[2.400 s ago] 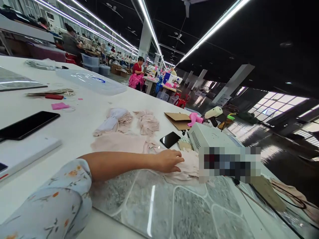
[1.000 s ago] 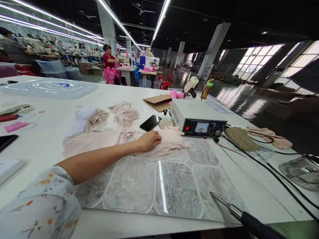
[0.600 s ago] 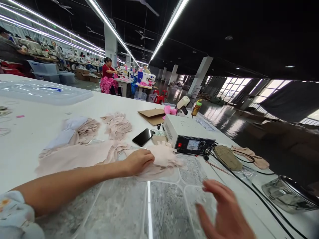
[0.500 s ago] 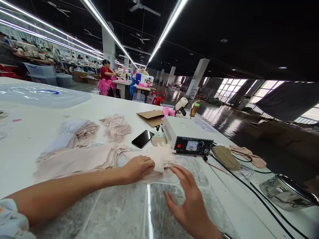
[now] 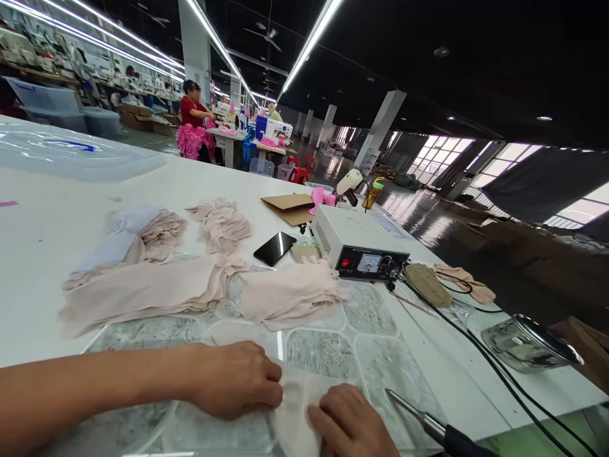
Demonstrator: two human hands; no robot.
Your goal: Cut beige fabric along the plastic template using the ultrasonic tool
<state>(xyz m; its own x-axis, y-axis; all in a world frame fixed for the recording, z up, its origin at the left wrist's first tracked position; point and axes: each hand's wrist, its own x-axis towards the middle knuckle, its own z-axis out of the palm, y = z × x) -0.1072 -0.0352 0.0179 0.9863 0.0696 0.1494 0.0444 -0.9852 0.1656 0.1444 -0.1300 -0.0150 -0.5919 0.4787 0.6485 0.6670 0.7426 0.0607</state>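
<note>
A thin beige fabric piece (image 5: 297,406) lies over the marbled mat (image 5: 323,352) near the front edge. My left hand (image 5: 242,381) has its fingers curled closed on the fabric's left part. On its right side my right hand (image 5: 354,419) pinches the same piece, with the fingertips bent down. To the right of that hand lies a pen-like metal-tipped tool (image 5: 423,416) with a black grip. Beyond my hands are two flat stacks of beige fabric, a long left stack (image 5: 147,289) and a shorter right stack (image 5: 288,295).
A white control box (image 5: 366,238) with a dial stands at the right, its black cables (image 5: 495,365) running forward. A phone (image 5: 275,248), crumpled beige cloth (image 5: 221,225) and a lidded clear jar (image 5: 516,346) are on the table. A co-worker (image 5: 194,120) stands farther back.
Both hands have drawn back towards me from the right fabric stack, bringing a fabric piece along. My right hand went from spread fingers to closed. The metal-tipped tool has come into view.
</note>
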